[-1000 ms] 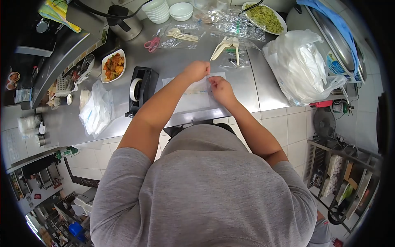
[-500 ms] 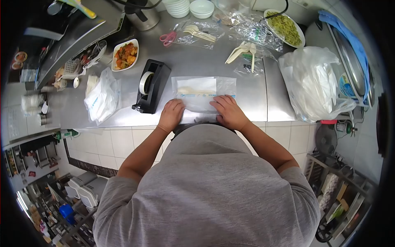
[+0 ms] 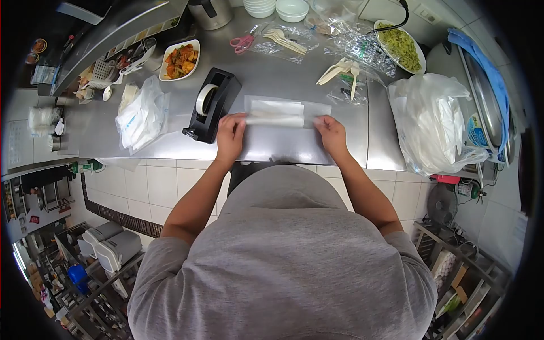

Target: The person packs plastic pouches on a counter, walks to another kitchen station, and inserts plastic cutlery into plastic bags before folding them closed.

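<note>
- Holding: one clear, flat plastic sleeve [image 3: 317, 108] with a white rectangular paper insert [image 3: 276, 107], lying on the brushed-steel counter [image 3: 280, 141] in front of my grey-shirted middle.
- Left hand [image 3: 230, 136]: mine, thumb and fingers pinched narrow on the sleeve's left end, beside the black tape dispenser [image 3: 229, 90] with its pale roll of tape [image 3: 204, 100].
- Right hand [image 3: 333, 135]: mine, fingers bunched narrow on the sleeve's right end; fingertips blurred, so how firmly they pinch I cannot tell.
- Step in hand, by my judgement: folding the near edge over, the strip between my hands looking doubled and smeared by motion.
- Next move, by my judgement: calls for both ends kept level and the fold pressed flat, without letting the insert slip.
- Beyond the sleeve, to the right: cream-coloured forks and spoons [image 3: 340, 71], fanned over crinkled clear wrapping.
- Farther back: pink-handled scissors [image 3: 242, 43] near a second cream-coloured cutlery group [image 3: 284, 41].
- Left of the dispenser: a crumpled white plastic bag [image 3: 141, 113], apart from both hands.
</note>
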Demonstrator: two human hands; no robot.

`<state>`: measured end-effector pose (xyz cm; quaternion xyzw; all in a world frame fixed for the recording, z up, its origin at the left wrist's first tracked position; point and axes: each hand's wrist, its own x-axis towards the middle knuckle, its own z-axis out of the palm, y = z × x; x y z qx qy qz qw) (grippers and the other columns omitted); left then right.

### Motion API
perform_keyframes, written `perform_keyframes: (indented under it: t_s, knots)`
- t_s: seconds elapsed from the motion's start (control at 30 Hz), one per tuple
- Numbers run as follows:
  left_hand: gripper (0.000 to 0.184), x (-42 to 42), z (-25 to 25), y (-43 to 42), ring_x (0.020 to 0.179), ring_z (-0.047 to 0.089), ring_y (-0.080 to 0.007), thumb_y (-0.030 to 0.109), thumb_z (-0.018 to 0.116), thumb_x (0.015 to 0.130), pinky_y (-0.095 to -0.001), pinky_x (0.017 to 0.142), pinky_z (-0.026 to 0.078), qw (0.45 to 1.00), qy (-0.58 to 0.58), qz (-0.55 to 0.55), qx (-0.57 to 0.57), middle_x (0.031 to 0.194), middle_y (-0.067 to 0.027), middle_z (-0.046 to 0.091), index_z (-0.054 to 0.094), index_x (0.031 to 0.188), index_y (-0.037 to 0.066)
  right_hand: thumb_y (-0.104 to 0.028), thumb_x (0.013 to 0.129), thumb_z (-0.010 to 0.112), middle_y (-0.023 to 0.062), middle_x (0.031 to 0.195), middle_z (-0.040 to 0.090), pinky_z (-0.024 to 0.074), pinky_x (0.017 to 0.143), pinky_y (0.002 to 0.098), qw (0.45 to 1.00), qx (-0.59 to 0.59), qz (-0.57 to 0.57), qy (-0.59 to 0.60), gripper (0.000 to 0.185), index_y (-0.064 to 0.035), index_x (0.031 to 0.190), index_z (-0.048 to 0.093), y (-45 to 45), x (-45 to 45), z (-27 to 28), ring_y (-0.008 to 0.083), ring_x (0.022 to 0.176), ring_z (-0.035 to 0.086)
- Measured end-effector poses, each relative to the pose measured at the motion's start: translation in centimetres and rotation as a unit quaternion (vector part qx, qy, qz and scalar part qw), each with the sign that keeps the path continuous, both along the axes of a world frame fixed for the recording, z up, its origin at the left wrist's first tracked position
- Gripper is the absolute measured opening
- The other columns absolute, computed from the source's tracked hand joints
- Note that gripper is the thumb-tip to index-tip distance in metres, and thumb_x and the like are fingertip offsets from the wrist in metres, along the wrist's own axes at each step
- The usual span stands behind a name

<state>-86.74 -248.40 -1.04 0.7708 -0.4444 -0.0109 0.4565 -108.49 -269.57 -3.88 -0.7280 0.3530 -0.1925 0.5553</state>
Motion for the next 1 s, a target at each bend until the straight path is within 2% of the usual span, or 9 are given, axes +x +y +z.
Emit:
perform_keyframes:
  t_s: [0.33,0.47,0.53,0.7,0.77,0.8,0.9,0.93,1.0]
  knots:
    - [0.015,1.1,-2.0,-2.9,0.079,0.058,-0.0382,0.014,0.056,0.089,-0.0449,0.076,0.045,0.986,0.065,0.098,0.115,0.078,-0.0179,0.064,0.061,0.093,0.001,-0.020,0.092,0.052,0.0159,0.077,0.065,0.0442,0.068,0.0421,0.951,-0.207,-0.159,0.163,0.020,-0.0024,0.089,0.060,0.6,2.4,0.6,0.0346,0.072,0.061]
    - [0.020,0.0,0.4,-2.9,0.097,0.056,-0.0334,0.014,0.057,0.086,-0.0459,0.085,0.042,0.977,0.073,0.100,0.172,0.099,-0.0163,0.063,0.059,0.104,0.005,-0.022,0.093,0.049,0.0147,0.074,0.064,0.0422,0.074,0.0458,0.904,-0.311,-0.155,0.248,0.018,-0.0055,0.094,0.057,1.1,3.3,0.1,0.0367,0.075,0.061]
    - [0.028,-1.0,2.4,-2.9,0.114,0.049,-0.0285,0.015,0.059,0.085,-0.0474,0.095,0.036,0.965,-0.207,-0.086,0.136,0.117,-0.0119,0.056,0.059,0.112,0.007,-0.020,0.092,0.050,0.0144,0.076,0.064,0.0423,0.073,0.0458,0.896,-0.327,-0.151,0.259,0.018,-0.0058,0.099,0.057,1.0,3.5,0.5,0.0366,0.073,0.060]
    - [0.037,-0.6,-1.8,-1.8,0.122,0.042,-0.0256,0.017,0.059,0.084,-0.0486,0.101,0.030,0.946,-0.202,-0.207,0.144,0.123,-0.0078,0.052,0.057,0.120,0.009,-0.013,0.086,0.057,0.0140,0.085,0.062,0.0444,0.074,0.0437,0.829,-0.488,-0.215,0.167,0.030,-0.0053,0.115,0.054,3.5,6.3,4.4,0.0346,0.071,0.059]
    - [0.037,-0.4,-1.4,-1.2,0.123,0.041,-0.0258,0.017,0.056,0.085,-0.0490,0.102,0.030,0.944,-0.204,-0.218,0.142,0.125,-0.0090,0.052,0.057,0.121,0.008,-0.007,0.081,0.063,0.0108,0.093,0.062,0.0484,0.065,0.0368,0.929,-0.346,-0.131,-0.017,0.040,-0.0041,0.119,0.052,6.0,10.0,5.4,0.0250,0.068,0.061]
    - [0.037,-0.1,-2.0,-1.0,0.123,0.041,-0.0258,0.017,0.056,0.085,-0.0490,0.102,0.030,0.945,-0.203,-0.213,0.145,0.125,-0.0090,0.052,0.057,0.121,0.008,-0.007,0.078,0.067,0.0109,0.101,0.062,0.0497,0.065,0.0323,0.990,-0.121,-0.072,-0.017,0.043,-0.0029,0.118,0.052,7.6,12.3,5.6,0.0206,0.071,0.061]
    - [0.040,0.2,-5.7,-1.2,0.120,0.046,-0.0333,0.015,0.054,0.084,-0.0468,0.102,0.035,0.960,-0.098,-0.234,0.121,0.126,-0.0157,0.050,0.054,0.123,0.005,-0.015,0.070,0.077,0.0219,0.123,0.055,0.0513,0.073,0.0326,0.982,0.161,0.019,0.096,0.086,-0.0015,0.140,0.031,11.9,18.4,6.1,0.0271,0.084,0.064]
    - [0.040,0.3,-5.3,-1.2,0.120,0.046,-0.0333,0.015,0.054,0.084,-0.0468,0.102,0.035,0.962,-0.101,-0.226,0.119,0.126,-0.0157,0.050,0.054,0.123,0.005,-0.019,0.062,0.083,0.0269,0.131,0.047,0.0476,0.088,0.0357,0.990,-0.074,0.035,0.117,0.109,-0.0006,0.146,0.016,13.0,19.7,5.2,0.0339,0.101,0.060]
    - [0.041,0.5,-3.7,-1.1,0.120,0.045,-0.0347,0.016,0.053,0.086,-0.0460,0.103,0.035,0.952,-0.159,-0.249,0.081,0.123,-0.0186,0.052,0.052,0.124,0.002,-0.019,0.054,0.088,0.0270,0.137,0.039,0.0373,0.103,0.0360,0.999,-0.031,0.024,0.033,0.122,0.0015,0.147,0.010,14.1,22.1,5.7,0.0365,0.118,0.050]
